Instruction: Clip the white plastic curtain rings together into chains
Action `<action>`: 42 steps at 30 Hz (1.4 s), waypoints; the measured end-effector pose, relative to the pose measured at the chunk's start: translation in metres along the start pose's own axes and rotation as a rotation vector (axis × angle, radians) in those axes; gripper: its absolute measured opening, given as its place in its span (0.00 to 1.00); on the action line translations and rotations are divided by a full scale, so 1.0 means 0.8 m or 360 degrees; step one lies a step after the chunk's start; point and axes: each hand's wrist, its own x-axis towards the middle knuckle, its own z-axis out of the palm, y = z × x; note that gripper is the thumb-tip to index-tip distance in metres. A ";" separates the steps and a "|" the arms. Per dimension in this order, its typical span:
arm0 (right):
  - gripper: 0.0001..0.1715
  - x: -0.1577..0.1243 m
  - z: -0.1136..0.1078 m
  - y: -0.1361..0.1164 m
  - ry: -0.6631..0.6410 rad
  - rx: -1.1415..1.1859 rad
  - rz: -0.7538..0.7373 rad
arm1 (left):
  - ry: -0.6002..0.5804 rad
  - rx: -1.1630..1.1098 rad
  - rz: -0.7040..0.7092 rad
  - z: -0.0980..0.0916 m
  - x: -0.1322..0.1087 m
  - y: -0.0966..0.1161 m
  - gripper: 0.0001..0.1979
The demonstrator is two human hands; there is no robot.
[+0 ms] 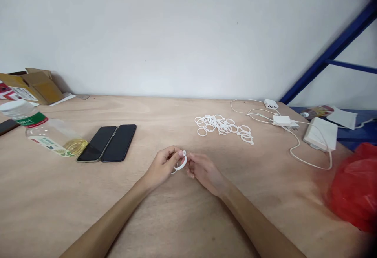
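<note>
My left hand (161, 167) pinches a thin white plastic ring (182, 164) with a small round tab, between thumb and fingers. Part of a second white loop shows below that hand, partly hidden by it. My right hand (206, 171) meets the ring from the other side, its fingers bent and its fingertips at the ring's edge near the tab. Its exact hold is partly hidden and a little blurred. Beyond both hands, slightly right, a loose heap of similar white rings (218, 124) lies on the wooden table (165, 218).
Two dark phones (119, 143) lie side by side on the left, by a tilted clear bottle (53, 132) with yellow liquid. A cardboard box (43, 87) sits at the far left. White chargers (281, 121) and cables are at right, near a red plastic bag (356, 191).
</note>
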 end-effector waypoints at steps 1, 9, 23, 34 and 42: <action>0.19 0.000 0.001 0.000 0.0031 -0.0034 -0.0009 | 0.0052 0.0130 0.0060 0.001 -0.002 0.001 0.16; 0.13 -0.005 0.001 -0.016 0.0028 -0.0085 0.0093 | -0.0160 -0.0194 -0.0106 -0.001 -0.003 0.009 0.16; 0.18 -0.003 0.006 -0.011 0.0076 0.0521 0.0079 | -0.0162 -0.0860 -0.0233 0.010 -0.003 0.006 0.16; 0.19 0.022 -0.049 -0.006 0.1001 -0.2016 -0.0772 | -0.0113 0.1155 0.0420 -0.029 -0.002 -0.004 0.09; 0.23 0.034 -0.062 -0.002 0.0936 -0.2665 -0.0552 | 0.0059 0.1308 0.0570 -0.029 0.003 -0.012 0.13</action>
